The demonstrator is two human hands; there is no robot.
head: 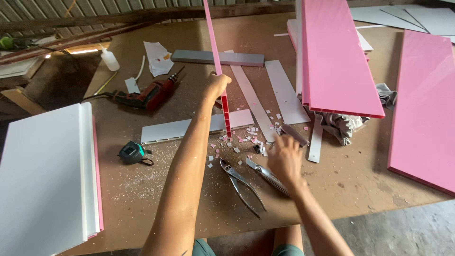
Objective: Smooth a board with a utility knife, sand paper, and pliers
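My left hand (216, 86) grips a long, narrow pink panel strip (213, 38) that stands on end on the brown table (156, 189), its ribbed red end (227, 118) resting near a white strip. My right hand (286, 159) hovers blurred above the table, its fingers at a small dark flat piece (295, 134); whether it grips the piece is unclear. Just below that hand lie a folding saw (265, 174) and metal pliers (239, 184). Small pink and white offcuts (246, 138) are scattered around the strip's foot.
A red power drill (150, 94), a tape measure (131, 152) and a plastic bottle (109, 59) lie at left. White panels (47, 175) overhang the near left edge. Large pink panels (336, 57) (422, 109), white strips (286, 92) and a grey rag (342, 124) fill the right.
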